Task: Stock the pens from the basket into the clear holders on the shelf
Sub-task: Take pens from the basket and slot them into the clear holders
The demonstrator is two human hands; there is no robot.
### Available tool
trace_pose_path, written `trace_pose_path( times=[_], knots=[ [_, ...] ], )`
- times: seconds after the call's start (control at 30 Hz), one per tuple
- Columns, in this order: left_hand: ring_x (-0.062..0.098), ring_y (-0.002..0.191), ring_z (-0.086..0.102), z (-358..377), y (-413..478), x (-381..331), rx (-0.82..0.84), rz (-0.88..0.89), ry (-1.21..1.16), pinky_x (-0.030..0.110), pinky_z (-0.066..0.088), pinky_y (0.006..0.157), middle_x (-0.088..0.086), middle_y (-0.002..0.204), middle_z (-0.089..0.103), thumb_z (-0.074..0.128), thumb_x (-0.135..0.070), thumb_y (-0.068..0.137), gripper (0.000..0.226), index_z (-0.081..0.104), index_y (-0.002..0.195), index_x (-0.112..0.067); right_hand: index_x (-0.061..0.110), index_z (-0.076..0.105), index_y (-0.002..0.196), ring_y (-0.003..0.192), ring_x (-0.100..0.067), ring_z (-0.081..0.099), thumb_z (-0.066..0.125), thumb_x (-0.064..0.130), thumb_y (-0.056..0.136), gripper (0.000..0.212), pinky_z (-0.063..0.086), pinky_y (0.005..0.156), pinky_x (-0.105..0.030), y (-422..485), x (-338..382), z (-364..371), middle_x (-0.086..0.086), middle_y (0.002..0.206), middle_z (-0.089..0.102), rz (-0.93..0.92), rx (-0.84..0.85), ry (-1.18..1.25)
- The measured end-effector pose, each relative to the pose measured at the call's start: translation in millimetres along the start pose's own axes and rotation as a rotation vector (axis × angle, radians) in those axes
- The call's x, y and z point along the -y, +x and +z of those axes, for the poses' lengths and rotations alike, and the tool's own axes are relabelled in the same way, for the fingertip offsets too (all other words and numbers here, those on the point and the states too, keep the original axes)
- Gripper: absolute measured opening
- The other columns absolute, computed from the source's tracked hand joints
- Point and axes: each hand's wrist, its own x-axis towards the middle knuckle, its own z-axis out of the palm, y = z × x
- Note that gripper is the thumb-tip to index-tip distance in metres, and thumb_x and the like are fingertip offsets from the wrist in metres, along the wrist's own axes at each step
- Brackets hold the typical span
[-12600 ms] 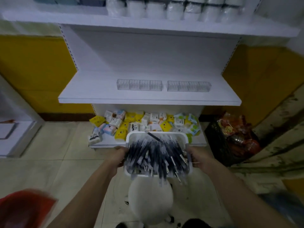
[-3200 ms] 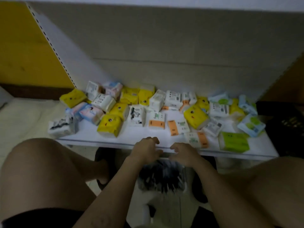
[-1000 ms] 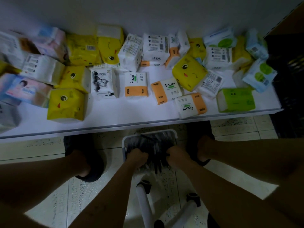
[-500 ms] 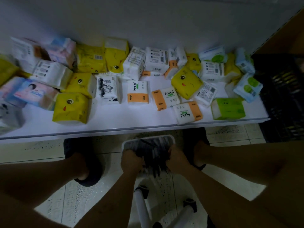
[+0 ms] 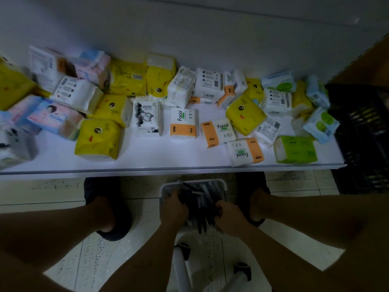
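Both hands were down in the basket, and this was the pick-up step. The left hand had its fingers curled down into the pens, closed round a dark clump of them. The right hand did the same from the other side, its fingers hooked round the barrels. Between the two grips lay the rest of the heap, loose and crossed over itself, with a few pens poking out toward the wrists past the basket's near edge. The basket sat low, directly under both grips and between the person's feet. A white stool leg ran back behind the wrists.

Just beyond the knuckles was the edge of a low shelf, but it held only tissue packs. A black crate stood well out beyond the right hand. The clear holders were nowhere in view, so not one pen could be said to be stocked yet, and I'd put the job at its very start.

The next move called for a clean lift. The bunch should come up squared, tips all pointing one way, without dragging tangled neighbours over the rim. Then the hands would have to rise well above where they gripped, to whichever shelf carries the holders, and feed the pens in upright.
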Motion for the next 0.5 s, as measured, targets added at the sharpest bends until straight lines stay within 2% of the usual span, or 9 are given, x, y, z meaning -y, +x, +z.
trace_pose_path(
  times=[0.07, 0.1, 0.17, 0.23, 0.3, 0.33, 0.4, 0.47, 0.5],
  knots=[
    [0.024, 0.105, 0.059, -3, 4, -7, 0.019, 0.026, -0.003, 0.027, 0.042, 0.089, 0.007, 0.112, 0.064, 0.049, -0.012, 0.093, 0.031, 0.055, 0.123, -0.014, 0.016, 0.055, 0.092, 0.064, -0.021, 0.057, 0.049, -0.007, 0.090, 0.023, 0.051, 0.059, -0.031, 0, 0, -1, -0.008, 0.076, 0.057, 0.019, 0.015, 0.048],
    [0.022, 0.102, 0.060, -5, 8, -11, 0.045, 0.023, 0.010, 0.027, 0.043, 0.086, 0.007, 0.110, 0.065, 0.048, -0.013, 0.095, 0.029, 0.054, 0.123, -0.013, 0.011, 0.056, 0.095, 0.065, -0.021, 0.057, 0.049, -0.007, 0.090, 0.021, 0.052, 0.060, -0.032, 0, 1, -2, -0.008, 0.077, 0.058, 0.020, 0.009, 0.053],
    [0.021, 0.088, 0.062, -5, 17, -16, 0.124, -0.009, 0.041, 0.029, 0.051, 0.080, 0.009, 0.098, 0.067, 0.048, -0.015, 0.094, 0.022, 0.058, 0.112, -0.007, 0.003, 0.058, 0.099, 0.070, -0.022, 0.058, 0.049, -0.007, 0.089, 0.017, 0.054, 0.065, -0.034, 0, 4, -5, -0.008, 0.079, 0.058, -0.002, -0.012, 0.052],
    [0.016, 0.070, 0.056, -9, 25, -21, 0.181, -0.068, 0.079, 0.030, 0.055, 0.073, 0.003, 0.078, 0.061, 0.048, -0.013, 0.093, 0.015, 0.060, 0.089, -0.007, 0.002, 0.058, 0.102, 0.074, -0.020, 0.056, 0.049, -0.004, 0.090, 0.016, 0.052, 0.066, -0.029, -1, 9, -8, -0.004, 0.080, 0.056, -0.033, -0.031, 0.010],
    [0.009, 0.062, 0.046, -12, 31, -29, 0.194, -0.079, 0.075, 0.026, 0.047, 0.070, -0.003, 0.069, 0.049, 0.048, -0.012, 0.094, 0.024, 0.052, 0.071, -0.015, 0.002, 0.058, 0.107, 0.076, -0.021, 0.056, 0.050, -0.002, 0.091, 0.018, 0.049, 0.063, -0.025, -4, 14, -11, -0.006, 0.084, 0.057, -0.046, -0.040, -0.019],
    [0.008, 0.062, 0.045, -13, 34, -33, 0.197, -0.092, 0.079, 0.025, 0.043, 0.070, -0.004, 0.070, 0.049, 0.048, -0.013, 0.095, 0.025, 0.051, 0.070, -0.016, 0.002, 0.057, 0.108, 0.078, -0.024, 0.058, 0.050, -0.001, 0.091, 0.020, 0.050, 0.065, -0.027, -5, 15, -12, -0.011, 0.088, 0.059, -0.044, -0.044, -0.021],
    [0.013, 0.070, 0.051, -15, 37, -38, 0.178, -0.103, 0.074, 0.024, 0.038, 0.071, 0.001, 0.083, 0.056, 0.047, -0.017, 0.096, 0.020, 0.061, 0.084, -0.010, 0.003, 0.058, 0.108, 0.079, -0.026, 0.060, 0.050, 0.000, 0.090, 0.020, 0.051, 0.065, -0.025, -6, 13, -13, -0.015, 0.092, 0.063, -0.041, -0.053, -0.021],
    [0.017, 0.075, 0.057, -13, 39, -35, 0.155, -0.131, 0.033, 0.026, 0.044, 0.075, 0.009, 0.094, 0.062, 0.049, -0.019, 0.096, 0.020, 0.064, 0.094, -0.006, 0.006, 0.059, 0.102, 0.072, -0.017, 0.055, 0.051, 0.001, 0.091, 0.014, 0.044, 0.056, -0.013, -7, 10, -12, -0.008, 0.085, 0.060, -0.032, -0.040, -0.008],
    [0.019, 0.077, 0.060, -13, 36, -32, 0.137, -0.152, -0.020, 0.029, 0.048, 0.077, 0.010, 0.094, 0.065, 0.053, -0.019, 0.095, 0.021, 0.067, 0.095, -0.002, 0.008, 0.057, 0.097, 0.071, -0.015, 0.054, 0.052, 0.003, 0.092, 0.010, 0.043, 0.056, -0.012, -7, 9, -11, -0.004, 0.081, 0.057, -0.021, -0.036, 0.011]
  ],
)
